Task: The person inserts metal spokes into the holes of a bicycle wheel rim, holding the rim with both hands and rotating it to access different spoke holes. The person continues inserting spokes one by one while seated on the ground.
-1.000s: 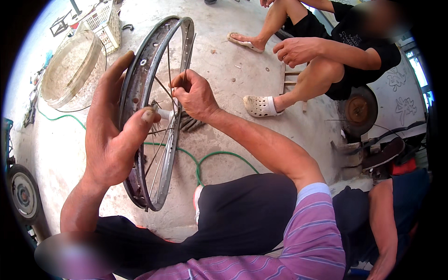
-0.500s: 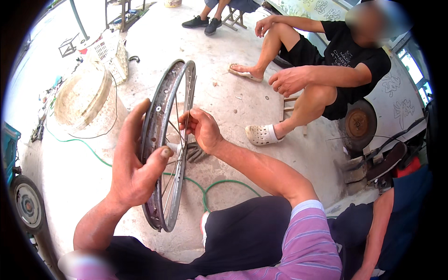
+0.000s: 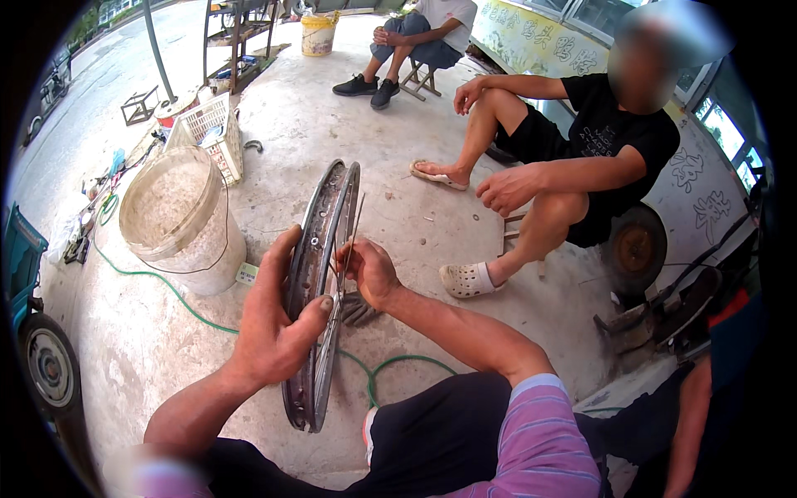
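A bare bicycle wheel rim (image 3: 309,267) stands nearly upright and edge-on before me, its channel worn and spotted with rust. My left hand (image 3: 278,332) grips it from the left, thumb over the near side. At its right side, my right hand (image 3: 371,272) is closed, fingertips pinching a thin wire spoke (image 3: 359,217) that sticks up past the rim. More spokes run down inside the hoop, partly hidden by my left thumb. Behind the wheel, a dark grey glove (image 3: 359,310) lies on the concrete floor.
A dirty white bucket (image 3: 178,220) stands left, a plastic crate (image 3: 217,137) behind it. A green hose (image 3: 178,295) crosses the floor. A person in black (image 3: 618,124) sits at right, another person (image 3: 419,41) farther back. A loose wheel (image 3: 638,247) leans at right.
My view has tilted up, so the scene shows more of the background. The wheel and both hands appear lower and farther right; both hands keep about the same hold.
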{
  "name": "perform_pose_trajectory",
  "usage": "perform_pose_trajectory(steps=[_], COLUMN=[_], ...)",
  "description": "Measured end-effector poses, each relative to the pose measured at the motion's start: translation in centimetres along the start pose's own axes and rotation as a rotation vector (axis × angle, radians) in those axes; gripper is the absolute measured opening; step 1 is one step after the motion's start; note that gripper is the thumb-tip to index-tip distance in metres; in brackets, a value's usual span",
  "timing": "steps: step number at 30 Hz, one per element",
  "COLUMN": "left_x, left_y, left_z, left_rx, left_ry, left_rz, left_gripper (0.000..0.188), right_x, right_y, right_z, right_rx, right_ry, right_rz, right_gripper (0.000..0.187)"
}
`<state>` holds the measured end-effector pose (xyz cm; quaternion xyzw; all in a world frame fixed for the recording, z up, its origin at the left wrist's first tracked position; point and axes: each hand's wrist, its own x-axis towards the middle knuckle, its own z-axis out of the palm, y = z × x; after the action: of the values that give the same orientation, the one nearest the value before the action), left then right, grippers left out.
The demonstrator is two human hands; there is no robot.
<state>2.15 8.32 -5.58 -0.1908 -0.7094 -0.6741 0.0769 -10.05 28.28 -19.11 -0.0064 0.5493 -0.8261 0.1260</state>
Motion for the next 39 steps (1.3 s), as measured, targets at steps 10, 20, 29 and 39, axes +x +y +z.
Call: perform_pose_trajectory(steps=[10, 20, 29, 39], left_x=[-0.8, -1.5, -1.0, -1.4], left_y=[0.4, 0.3, 0.1, 0.3], left_z=[-0.1, 0.4, 0.0, 0.0], left_rx=[0.059, 0.013, 0.070, 0.057], left_ry=[-0.012, 0.023, -0.050, -0.055], left_rz=[0.007, -0.023, 0.026, 0.036], left_gripper=[0.080, 0.078, 0.079, 0.080], right_x=[-0.3, -0.5, -0.1, 0.0], right_y=[-0.1, 0.1, -0.2, 0.4], right_z=[0.7, 0.9, 0.8, 0.7], right_rx=[-0.001, -0.032, -0.072, -0.065], right_ry=[-0.003, 0.018, 0.106, 0.032], right_rz=[-0.015, -0.025, 0.051, 0.017], right_gripper=[0.027, 0.022, 0.028, 0.025])
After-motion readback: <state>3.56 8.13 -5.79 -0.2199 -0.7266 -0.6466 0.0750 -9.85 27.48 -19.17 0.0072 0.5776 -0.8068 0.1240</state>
